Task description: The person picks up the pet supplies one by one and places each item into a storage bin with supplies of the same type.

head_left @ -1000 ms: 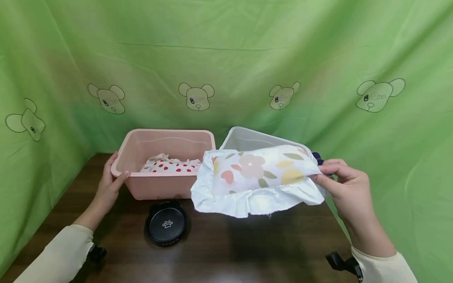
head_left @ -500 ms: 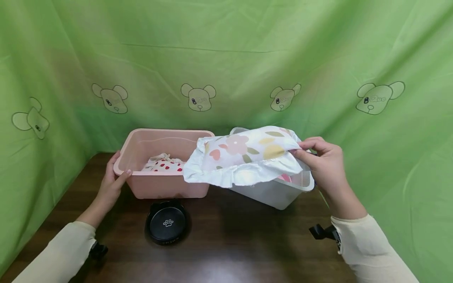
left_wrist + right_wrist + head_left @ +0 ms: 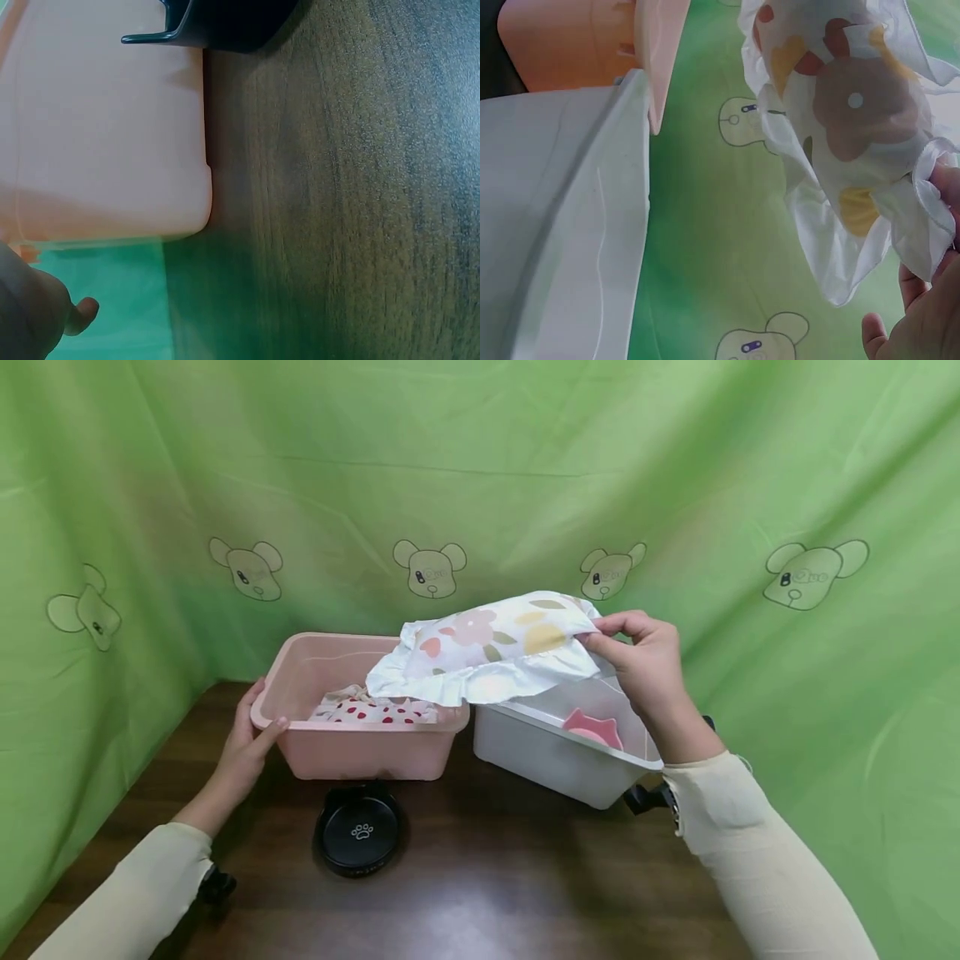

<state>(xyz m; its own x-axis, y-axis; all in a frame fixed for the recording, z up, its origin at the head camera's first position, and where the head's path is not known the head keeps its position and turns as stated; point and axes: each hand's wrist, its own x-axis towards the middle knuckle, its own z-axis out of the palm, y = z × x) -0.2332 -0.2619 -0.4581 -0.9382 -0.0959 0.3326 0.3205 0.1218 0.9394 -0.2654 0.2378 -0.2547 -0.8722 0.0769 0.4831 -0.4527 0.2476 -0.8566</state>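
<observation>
My right hand pinches the right end of a small floral pillow with a white ruffled edge. The pillow hangs tilted in the air above the two bins, its left end over the pink bin. In the right wrist view the pillow hangs beside the fingers. My left hand grips the front left corner of the pink bin, thumb on the rim. Inside that bin lies a white cloth item with red spots, partly covered by the pillow.
A white bin stands angled at the right, holding a pink piece with pointed ears. In front of the pink bin lies a black round dish with a paw print. A green curtain surrounds the wooden table.
My right hand has carried the pillow left and upward, from in front of the white bin to above both bins. The pink piece in the white bin has come into view. My left hand keeps its grip.
</observation>
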